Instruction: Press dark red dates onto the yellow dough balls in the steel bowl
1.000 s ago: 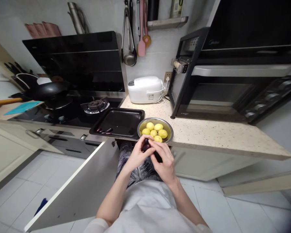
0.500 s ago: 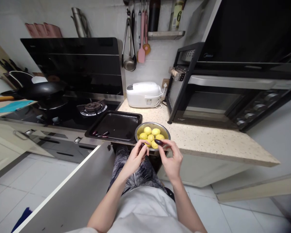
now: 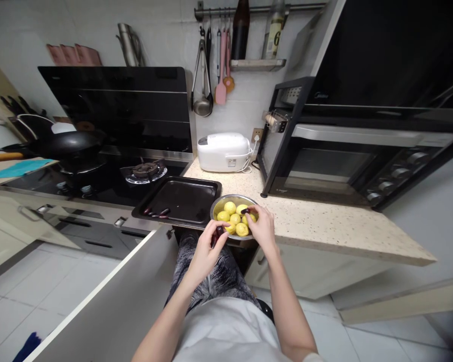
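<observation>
A metal bowl [image 3: 216, 202] of several yellow, lemon-like fruits [image 3: 230, 207] stands at the counter's front edge. Over its right side, my right hand [image 3: 263, 227] pinches a dark purple oblong grape [image 3: 245, 211] between thumb and fingers. At the bowl's front left, my left hand [image 3: 207, 247] is closed around dark purple grapes [image 3: 219, 231]; the fingers hide part of them. To the left lies a black baking tray [image 3: 186, 197], with several more grapes [image 3: 164, 211] near its front left corner.
A white appliance [image 3: 224, 153] with a cord sits behind the bowl. An oven [image 3: 324, 166] stands on the right, a gas burner [image 3: 145, 170] and a black wok [image 3: 73, 143] on the left. An open cabinet door [image 3: 109, 296] juts out at lower left.
My right hand has moved forward and left over the bowl with its grape. My left hand has come slightly lower, and its grapes show more. The camera view has tilted up a little.
</observation>
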